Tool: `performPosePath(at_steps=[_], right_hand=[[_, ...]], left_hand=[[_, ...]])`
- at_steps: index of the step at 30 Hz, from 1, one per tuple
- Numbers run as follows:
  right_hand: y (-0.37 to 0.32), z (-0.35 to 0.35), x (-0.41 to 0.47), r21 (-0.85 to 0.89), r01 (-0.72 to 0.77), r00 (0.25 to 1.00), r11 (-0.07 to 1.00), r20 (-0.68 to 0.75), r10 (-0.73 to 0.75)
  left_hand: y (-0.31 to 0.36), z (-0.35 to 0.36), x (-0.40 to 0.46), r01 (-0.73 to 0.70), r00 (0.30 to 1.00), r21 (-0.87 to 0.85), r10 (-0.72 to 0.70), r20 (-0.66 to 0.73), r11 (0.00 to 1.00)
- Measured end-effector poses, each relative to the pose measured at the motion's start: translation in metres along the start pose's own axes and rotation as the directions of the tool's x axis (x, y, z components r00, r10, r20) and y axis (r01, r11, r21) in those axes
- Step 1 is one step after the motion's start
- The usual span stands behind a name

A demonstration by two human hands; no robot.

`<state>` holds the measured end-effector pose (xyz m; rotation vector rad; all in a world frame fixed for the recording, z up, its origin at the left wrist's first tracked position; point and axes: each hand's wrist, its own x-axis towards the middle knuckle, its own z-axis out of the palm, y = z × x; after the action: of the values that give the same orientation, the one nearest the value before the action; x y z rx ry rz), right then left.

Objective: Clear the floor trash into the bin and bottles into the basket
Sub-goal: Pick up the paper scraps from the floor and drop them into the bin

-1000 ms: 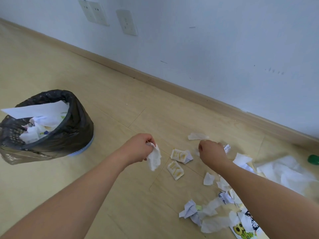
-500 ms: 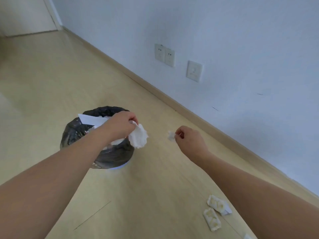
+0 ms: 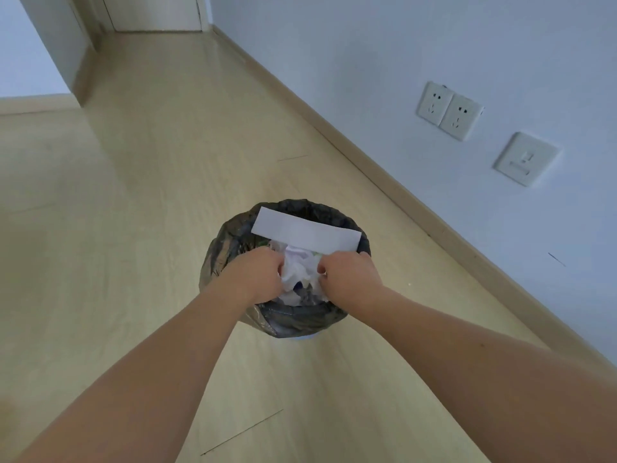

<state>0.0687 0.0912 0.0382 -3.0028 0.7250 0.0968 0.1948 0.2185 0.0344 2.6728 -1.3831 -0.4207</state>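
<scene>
Bin [image 3: 302, 320] on floor by wall, heaped with crumpled paper [image 3: 300, 269]. Left hand [image 3: 263, 279], right hand [image 3: 349, 277] over heap, fingers curled; what they hold, cannot tell. Release low, inside rim, press heap down.

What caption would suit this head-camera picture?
Both hands, left hand and right hand, over the black-lined bin heaped with crumpled paper.

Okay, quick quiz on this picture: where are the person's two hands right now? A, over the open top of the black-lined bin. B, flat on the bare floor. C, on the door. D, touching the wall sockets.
A: the left hand and right hand are both over the mouth of the bin, against the crumpled paper piled inside.
</scene>
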Motion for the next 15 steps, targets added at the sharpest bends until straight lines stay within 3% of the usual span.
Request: performPosePath(at_steps=[2, 6, 11, 15], right_hand=[[-0.003, 0.004, -0.001, 0.011, 0.019, 1.0, 1.0, -0.018, -0.018], [0.009, -0.003, -0.015, 0.105, 0.013, 0.998, 0.994, -0.068, -0.006], [0.055, -0.016, -0.053, 0.194, -0.077, 0.991, 0.978, -0.097, 0.097], [0.108, -0.019, -0.108, 0.237, -0.203, 0.972, 0.95, -0.066, 0.224]], left_hand=[[0.002, -0.005, 0.0, 0.009, 0.997, -0.052, -0.013, -0.073, 0.999], [0.012, -0.014, 0.0, 0.059, 0.948, 0.041, -0.043, -0.315, 0.997], [0.058, -0.019, -0.004, 0.018, 0.905, 0.126, 0.038, -0.424, 0.992], [0.125, -0.012, -0.014, -0.1, 0.908, 0.161, 0.156, -0.389, 0.982]])
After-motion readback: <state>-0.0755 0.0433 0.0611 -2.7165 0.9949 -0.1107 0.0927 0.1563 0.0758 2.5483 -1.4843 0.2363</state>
